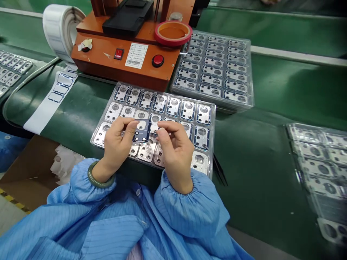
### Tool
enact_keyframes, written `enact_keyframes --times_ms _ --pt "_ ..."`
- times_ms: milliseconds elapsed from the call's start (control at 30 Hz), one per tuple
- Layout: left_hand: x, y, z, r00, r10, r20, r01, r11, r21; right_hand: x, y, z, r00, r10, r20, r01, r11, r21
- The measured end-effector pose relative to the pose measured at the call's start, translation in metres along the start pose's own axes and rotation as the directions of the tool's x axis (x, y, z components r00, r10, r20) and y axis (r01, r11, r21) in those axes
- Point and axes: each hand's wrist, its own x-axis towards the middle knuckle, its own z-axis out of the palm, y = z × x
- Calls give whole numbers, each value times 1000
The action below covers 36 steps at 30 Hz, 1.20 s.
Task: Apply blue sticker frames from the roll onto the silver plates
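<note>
Head view, one item in hand: a dark blue rectangular plate (pixel 142 130) with round openings, held above the middle of a clear plastic tray (pixel 165 92). The left hand (pixel 116 144) grips its left side in a narrow pinch between thumb and fingers. The right hand (pixel 175 151) is close against its right side, fingertips curled inward; whether they grip it cannot be told. The tray holds rows of silver metal plates with round openings, one per compartment, the far row edged in blue; the hands hide several. A stack of similar trays (pixel 252 97) stands just beyond it, loaded with like plates, and further stacks lie at the left edge (pixel 16 68) and right edge (pixel 314 144). All rest on a green conveyor belt (pixel 260 180), with black tweezers (pixel 220 169) beside the near tray. Behind: an orange machine (pixel 119 59) with a red button (pixel 157 60), a roll of labels (pixel 61 30) feeding a white strip of blue-outlined labels (pixel 61 88), and a red-rimmed tape roll (pixel 173 33). Worn: a green bangle (pixel 101 176) on the left wrist, and a blue striped smock (pixel 184 206).
</note>
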Motion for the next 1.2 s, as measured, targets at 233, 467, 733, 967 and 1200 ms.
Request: enact_keyframes --times_ms 233,467,733,967,1200 --pt "40 -17 5 991 -76 113 51 977 209 1 1 0 1000 -2 23 2 1000 8" --pt "40 -17 13 941 -178 287 20 877 479 2 2 0 998 45 43 -45 999 5" --pt "17 -12 -50 977 -102 189 -4 873 487 1 5 0 997 45 66 -44 999 -28" --pt "34 -81 -116 973 -187 -135 231 770 595 2 13 -1 984 170 60 -164 981 -101" --pt "92 -162 -163 800 -331 -500 599 471 647 2 21 -4 957 287 50 -278 951 -132"
